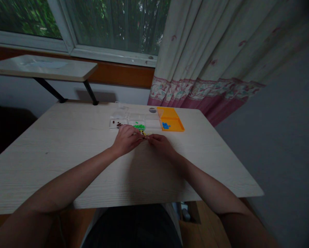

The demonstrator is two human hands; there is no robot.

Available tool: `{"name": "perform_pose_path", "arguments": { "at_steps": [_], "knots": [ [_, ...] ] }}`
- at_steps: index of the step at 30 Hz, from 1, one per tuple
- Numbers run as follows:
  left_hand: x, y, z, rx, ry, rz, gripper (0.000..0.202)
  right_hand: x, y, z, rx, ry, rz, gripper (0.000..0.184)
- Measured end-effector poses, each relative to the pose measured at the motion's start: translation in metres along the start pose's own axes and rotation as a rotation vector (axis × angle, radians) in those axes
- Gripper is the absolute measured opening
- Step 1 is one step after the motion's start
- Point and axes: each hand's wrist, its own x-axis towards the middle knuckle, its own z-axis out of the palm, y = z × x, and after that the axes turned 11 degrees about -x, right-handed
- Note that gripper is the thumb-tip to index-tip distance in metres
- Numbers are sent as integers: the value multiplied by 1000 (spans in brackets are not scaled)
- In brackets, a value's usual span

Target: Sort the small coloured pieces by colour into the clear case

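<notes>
Nearest the lens, two bare forearms stretched over a pale wooden table (pixel 66 151). Midway across, left hand (pixel 127 138) and right hand (pixel 160 143) meeting fingertip to fingertip, both curled into a tight pinch; whether on a bead or on nothing, too small to tell. Just beyond the fingertips, a few yellow pieces (pixel 143 132) loose on the bare wood, close against the front edge of a clear compartment box (pixel 154 123). Inside the box, green beads (pixel 139 126) in a middle cell, brown beads (pixel 117 123) to the left. Just beside it on the right, an orange tray (pixel 171 115) with a small heap of blue beads (pixel 166 125). Likely hazards: loose pieces flicked away by a knuckle; box nudged by the left hand, colours mixed; a dropped bead lost in the dim light. Farther back, a side table (pixel 41 67), window (pixel 113 24) and patterned curtain (pixel 208 62).
</notes>
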Motion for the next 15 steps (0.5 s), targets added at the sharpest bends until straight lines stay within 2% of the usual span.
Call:
{"name": "perform_pose_path", "arguments": {
  "at_steps": [9,15],
  "knots": [
    [1,-8,-7,-36,40,-57,18,9,10,-12,45,192,-38,36],
    [1,-16,-16,3,59,-138,20,11,15,-20,-162,280,-110,36]
  ]
}}
